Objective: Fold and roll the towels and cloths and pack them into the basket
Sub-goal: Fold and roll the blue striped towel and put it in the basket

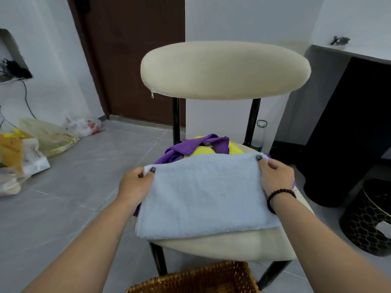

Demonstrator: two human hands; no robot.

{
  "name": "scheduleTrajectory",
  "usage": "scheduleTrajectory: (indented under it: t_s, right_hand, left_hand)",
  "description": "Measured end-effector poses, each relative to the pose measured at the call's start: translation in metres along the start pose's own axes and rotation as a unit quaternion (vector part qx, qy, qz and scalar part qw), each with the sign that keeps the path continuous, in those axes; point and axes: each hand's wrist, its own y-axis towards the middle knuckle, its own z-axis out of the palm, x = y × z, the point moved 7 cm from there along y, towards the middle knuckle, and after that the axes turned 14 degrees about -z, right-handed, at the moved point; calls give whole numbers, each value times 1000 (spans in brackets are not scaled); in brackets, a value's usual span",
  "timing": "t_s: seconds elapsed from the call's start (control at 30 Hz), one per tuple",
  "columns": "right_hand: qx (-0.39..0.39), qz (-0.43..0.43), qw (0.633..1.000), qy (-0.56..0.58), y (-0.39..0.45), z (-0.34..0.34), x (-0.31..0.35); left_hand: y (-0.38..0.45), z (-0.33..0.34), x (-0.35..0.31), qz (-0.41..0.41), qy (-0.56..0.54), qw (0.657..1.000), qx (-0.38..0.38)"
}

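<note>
Wicker basket [203, 280] sits nearest, on the floor below the chair seat [222, 244]; no towels visible in the part that shows. On the seat lies the pale blue towel [203, 193], far corners pinched, left hand [135, 185] and right hand [275, 176] each with thumb on top and fingers curled under. Best to draw both corners evenly so edges meet square before rolling; purple cloth [196, 146] and yellow cloth [201, 152] wait bunched behind.
</note>
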Motion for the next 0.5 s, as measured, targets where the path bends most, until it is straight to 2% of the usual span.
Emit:
scheduleTrajectory:
  t_s: [0.1, 0.3, 0.37, 0.5]
  right_hand:
    - [30, 44, 999, 8, -1, 17, -11]
    - [68, 75, 994, 39, 4, 20, -7]
    - [77, 95, 991, 52, 5, 16, -7]
    - [43, 93, 990, 97, 2, -1, -2]
  left_hand:
    - [6, 11, 1, -18, -2, 999, 42]
    - [2, 18, -2, -59, -50, 991, 113]
    - [-3, 14, -5, -54, -71, 990, 109]
    - [-15, 1, -15, -26, -117, 991, 67]
